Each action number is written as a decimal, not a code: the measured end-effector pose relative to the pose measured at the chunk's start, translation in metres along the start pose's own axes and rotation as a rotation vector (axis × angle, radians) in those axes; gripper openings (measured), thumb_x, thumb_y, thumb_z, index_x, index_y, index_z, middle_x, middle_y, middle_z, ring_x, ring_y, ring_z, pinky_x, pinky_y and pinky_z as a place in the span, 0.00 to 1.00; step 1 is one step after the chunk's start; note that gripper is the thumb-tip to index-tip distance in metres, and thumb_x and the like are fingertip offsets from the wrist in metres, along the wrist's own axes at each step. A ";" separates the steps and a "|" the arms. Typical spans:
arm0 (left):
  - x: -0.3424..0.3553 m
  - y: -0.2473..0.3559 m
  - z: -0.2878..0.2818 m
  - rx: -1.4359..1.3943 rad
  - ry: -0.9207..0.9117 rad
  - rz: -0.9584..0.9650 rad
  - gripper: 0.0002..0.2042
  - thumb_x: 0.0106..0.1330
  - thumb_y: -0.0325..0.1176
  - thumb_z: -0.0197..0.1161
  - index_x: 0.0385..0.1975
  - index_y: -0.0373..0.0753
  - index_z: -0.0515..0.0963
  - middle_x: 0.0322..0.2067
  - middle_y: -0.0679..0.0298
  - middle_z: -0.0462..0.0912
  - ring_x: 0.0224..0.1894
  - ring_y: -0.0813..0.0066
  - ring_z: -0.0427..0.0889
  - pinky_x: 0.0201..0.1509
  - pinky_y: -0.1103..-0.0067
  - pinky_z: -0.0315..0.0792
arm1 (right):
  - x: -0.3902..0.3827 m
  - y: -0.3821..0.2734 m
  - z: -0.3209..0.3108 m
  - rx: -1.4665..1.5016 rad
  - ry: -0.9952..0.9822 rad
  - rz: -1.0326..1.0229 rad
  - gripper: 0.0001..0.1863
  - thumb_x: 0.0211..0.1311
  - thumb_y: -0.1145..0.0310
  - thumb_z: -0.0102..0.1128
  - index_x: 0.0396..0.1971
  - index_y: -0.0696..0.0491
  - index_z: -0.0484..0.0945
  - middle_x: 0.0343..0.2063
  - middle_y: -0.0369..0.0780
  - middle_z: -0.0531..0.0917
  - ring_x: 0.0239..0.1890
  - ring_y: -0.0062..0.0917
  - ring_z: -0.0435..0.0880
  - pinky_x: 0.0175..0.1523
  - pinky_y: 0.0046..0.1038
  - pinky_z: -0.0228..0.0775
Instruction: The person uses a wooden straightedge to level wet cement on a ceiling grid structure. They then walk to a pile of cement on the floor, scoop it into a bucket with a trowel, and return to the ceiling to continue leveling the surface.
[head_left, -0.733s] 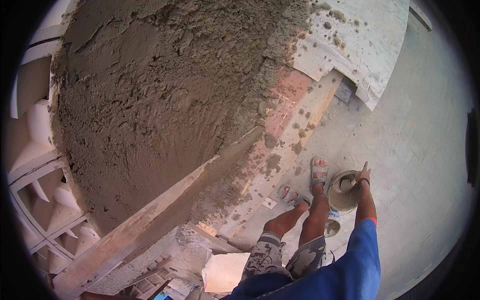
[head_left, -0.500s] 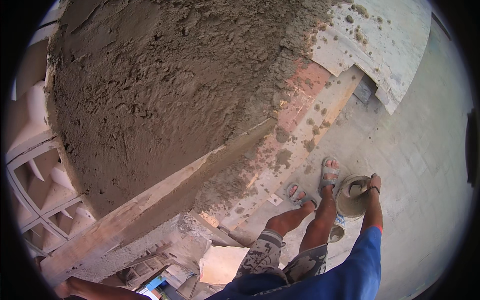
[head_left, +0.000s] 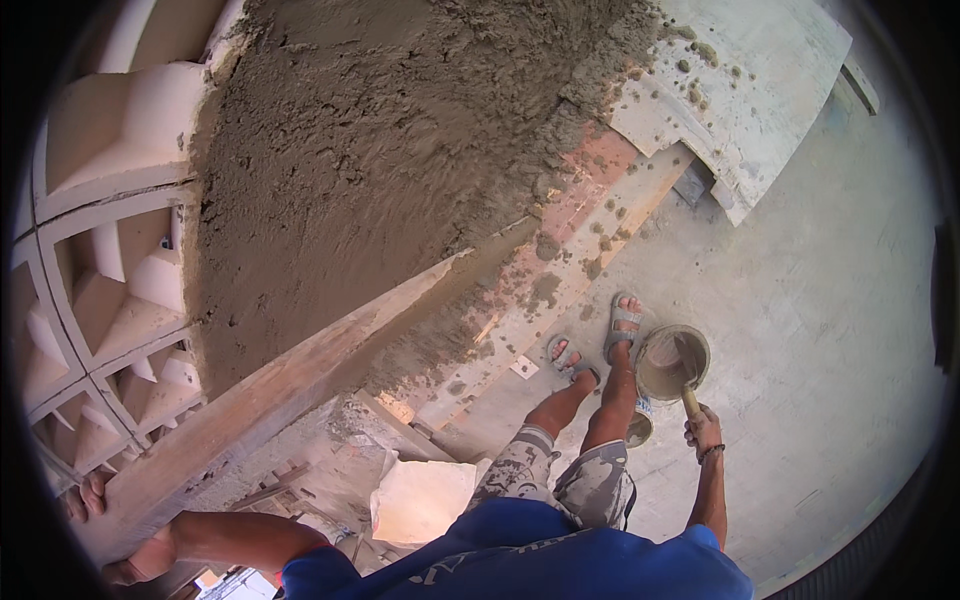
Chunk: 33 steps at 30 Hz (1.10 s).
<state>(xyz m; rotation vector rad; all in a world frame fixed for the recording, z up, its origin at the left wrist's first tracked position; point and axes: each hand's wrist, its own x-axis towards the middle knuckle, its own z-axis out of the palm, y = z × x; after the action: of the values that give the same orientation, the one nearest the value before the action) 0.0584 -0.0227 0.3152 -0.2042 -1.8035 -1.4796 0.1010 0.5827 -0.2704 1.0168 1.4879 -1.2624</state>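
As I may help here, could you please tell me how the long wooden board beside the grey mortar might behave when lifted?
The board probably is stiff, since its edge runs straight. Its length could make it swing, as the left hand grips one end. Damp-looking mortar along its far part may leave it slippery.

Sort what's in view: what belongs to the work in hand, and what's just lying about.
In the work:
wooden board, held by the left hand
wooden-handled tool, in the right hand
large bucket, at the tool's far end
wet-looking mortar

Apparently just lying about:
small white container, beside the bucket
spattered pale sheet
small pale square
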 end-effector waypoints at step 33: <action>-0.085 0.025 -0.080 0.342 0.268 0.145 0.18 0.71 0.42 0.46 0.56 0.43 0.63 0.49 0.56 0.69 0.46 0.64 0.73 0.46 0.68 0.72 | 0.178 -0.217 0.361 -1.311 -0.107 -0.737 0.19 0.59 0.56 0.55 0.46 0.52 0.75 0.34 0.53 0.82 0.41 0.47 0.82 0.45 0.43 0.74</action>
<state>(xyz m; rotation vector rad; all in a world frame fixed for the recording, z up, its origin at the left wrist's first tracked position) 0.1672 -0.0571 0.2811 0.0334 -1.7484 -1.0256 -0.1066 0.2016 -0.4139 -0.4882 2.1408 -0.4632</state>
